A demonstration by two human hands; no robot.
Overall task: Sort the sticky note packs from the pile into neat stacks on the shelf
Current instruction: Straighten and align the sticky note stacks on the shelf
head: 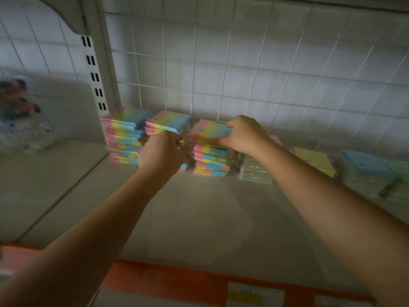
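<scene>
The right hand (242, 136) pinches the top pack (209, 131) of the third stack (211, 160) at the back of the shelf (199, 218), thumb on its front edge and fingers over the back. The left hand (162, 151) curls beside it, its grip unclear through blur. The pack looks light, stiff and film-slick, best held by its edges; it lies flat, colour bands running front to back, long axis probably left to right.

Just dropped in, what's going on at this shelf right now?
A person is stacking multicolour sticky note packs against the tiled back wall. The right hand grips the top pack of the third stack, which sits tilted. The left hand is at the gap beside the middle stack. Yellow and blue stacks stand further right.
</scene>
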